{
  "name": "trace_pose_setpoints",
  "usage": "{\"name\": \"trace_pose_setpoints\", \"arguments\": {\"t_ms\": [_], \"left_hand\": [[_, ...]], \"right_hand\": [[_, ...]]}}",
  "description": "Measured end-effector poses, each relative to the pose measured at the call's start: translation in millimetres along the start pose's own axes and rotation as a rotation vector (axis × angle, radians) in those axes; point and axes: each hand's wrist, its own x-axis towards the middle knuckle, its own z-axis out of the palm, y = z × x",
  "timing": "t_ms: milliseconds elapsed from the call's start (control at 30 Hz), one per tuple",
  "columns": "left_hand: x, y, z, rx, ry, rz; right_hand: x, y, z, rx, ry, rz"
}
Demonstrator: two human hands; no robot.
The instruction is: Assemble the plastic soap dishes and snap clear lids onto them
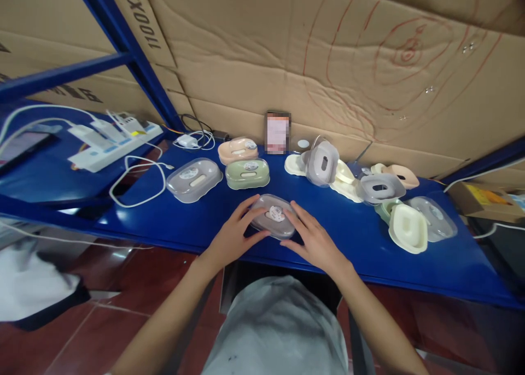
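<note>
Head view: both hands clasp a grey lidded soap box near the table's front edge. Left hand grips its left end. Right hand grips its right end.

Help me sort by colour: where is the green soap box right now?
In the head view the green soap box sits left of centre on the blue table, in front of the pink one, right of a grey one.
</note>
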Motion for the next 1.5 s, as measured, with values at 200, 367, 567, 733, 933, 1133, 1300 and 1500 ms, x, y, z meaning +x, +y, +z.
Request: {"name": "trace_pose_setpoints", "arguments": {"t_ms": [200, 367, 567, 733, 933, 1133, 1300, 1500], "left_hand": [[-3.3, -6.0, 2.1, -0.030, 0.053, -0.052], [-7.1, -6.6, 2.8, -0.033, 0.039, -0.039], [-7.2, -5.2, 4.5, -0.034, -0.007, -0.007], [-8.7, -5.2, 5.0, -0.010, 0.012, 0.003], [-28.6, -9.7, -14.3, 0.133, 0.180, -0.083], [-41.8, -10.3, -21.9, 0.395, 0.429, -0.191], [-30.3, 20.6, 12.7, 0.414, 0.471, -0.015], [-20.0, 41.9, 45.7, 0.353, 0.263, 0.146]], "right_hand": [[7.4, -0.8, 3.2, -0.019, -0.009, -0.032], [1.9, -2.0, 8.6, -0.030, 0.000, -0.044], [-12.0, -1.8, 8.6, -0.016, 0.027, -0.028], [-10.8, -5.0, 10.3, -0.012, 0.001, -0.037], [-14.0, 26.7, -18.3, -0.219, 0.138, 0.136], [-25.4, 94.9, -67.7, -0.566, 0.341, 0.350], [8.1, 131.1, -77.8, -0.641, 0.206, 0.345], [40.7, 148.7, -88.3, -0.555, 0.238, 0.407]]}}
